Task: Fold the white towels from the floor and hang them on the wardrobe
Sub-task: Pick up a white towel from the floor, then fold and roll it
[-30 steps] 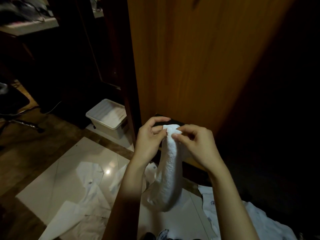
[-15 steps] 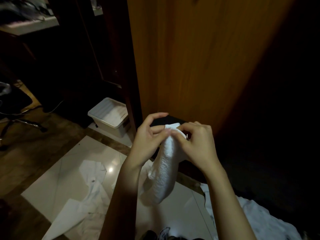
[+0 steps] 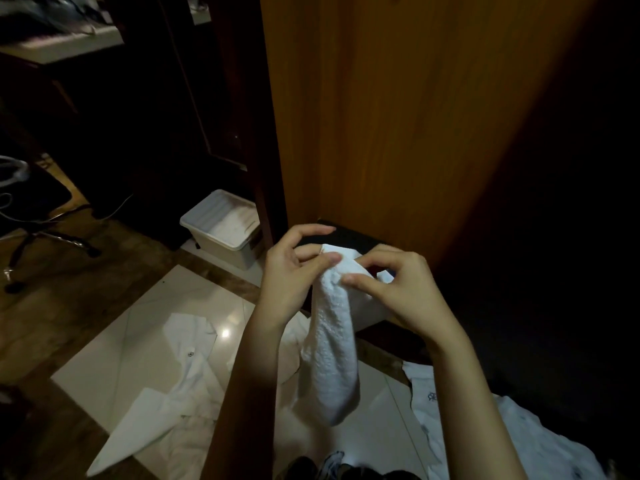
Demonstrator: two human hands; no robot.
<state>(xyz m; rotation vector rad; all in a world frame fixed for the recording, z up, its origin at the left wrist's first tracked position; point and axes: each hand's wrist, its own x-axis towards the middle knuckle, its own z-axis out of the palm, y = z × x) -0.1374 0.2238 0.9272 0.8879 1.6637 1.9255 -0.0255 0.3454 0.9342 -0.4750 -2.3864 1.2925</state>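
A white terry towel [image 3: 334,344] hangs down in a narrow fold between my hands, in front of the wooden wardrobe door [image 3: 398,109]. My left hand [image 3: 294,268] pinches its top edge from the left with thumb and fingers. My right hand [image 3: 401,289] grips the top from the right, its fingers curled over the cloth. More white towels lie on the floor, one spread at the lower left [image 3: 173,386] and another at the lower right [image 3: 485,431].
A white lidded plastic box [image 3: 221,230] stands on the floor left of the wardrobe. An office chair base [image 3: 45,237] is at far left. The wardrobe interior at right is dark. Pale tiles [image 3: 145,320] lie below me, and my shoes [image 3: 332,465] show at the bottom edge.
My hands have worked along the towel's top edge and spread slightly apart. The hanging towel swung a little and its upper part opened toward the right.
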